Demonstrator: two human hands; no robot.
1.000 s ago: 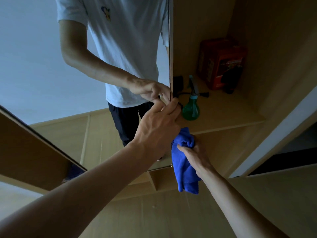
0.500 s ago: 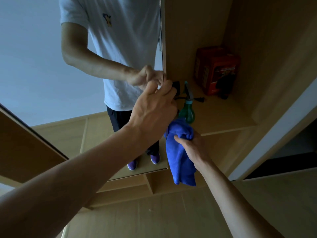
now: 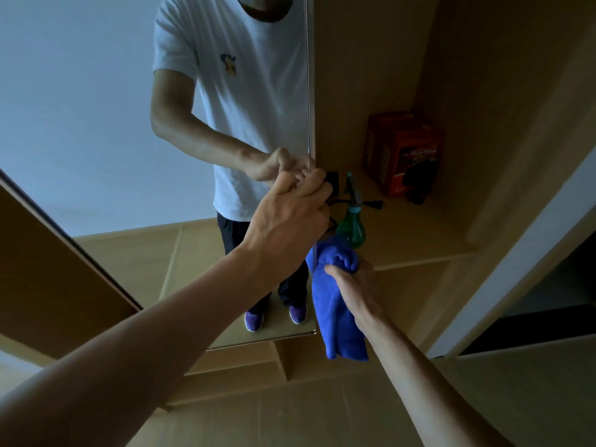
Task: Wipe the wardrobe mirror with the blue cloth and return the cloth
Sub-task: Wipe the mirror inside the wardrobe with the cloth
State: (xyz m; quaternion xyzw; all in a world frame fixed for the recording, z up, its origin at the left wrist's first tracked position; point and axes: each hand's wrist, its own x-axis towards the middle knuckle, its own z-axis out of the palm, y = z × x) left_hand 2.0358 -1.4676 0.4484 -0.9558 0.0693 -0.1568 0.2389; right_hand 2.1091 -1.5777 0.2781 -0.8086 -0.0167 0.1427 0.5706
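Left hand (image 3: 290,217) sits slightly higher in frame than a second ago, same grip. More of the reflection shows now: my shoes appear at the bottom edge of the mirror (image 3: 96,124).

Left hand: centre frame, fingers curled round the mirror's right edge, gripping it. Back of hand faces the camera.

Right hand (image 3: 358,285): just below and right of the left, fist closed round the top of the cloth (image 3: 338,321). Cloth is bunched above the thumb; the rest hangs straight down, past the mirror's lower right corner. Can't tell whether the cloth touches the glass.

Behind the hands, centre right: green spray bottle (image 3: 351,229) upright on the shelf (image 3: 419,240), just above the cloth bunch. Black plug (image 3: 332,183) with a cable lies near the bottle, partly hidden by my left fingers. Red box (image 3: 403,153) stands further back on the same shelf, upper right.

Wood floor (image 3: 322,414) fills the bottom of frame.
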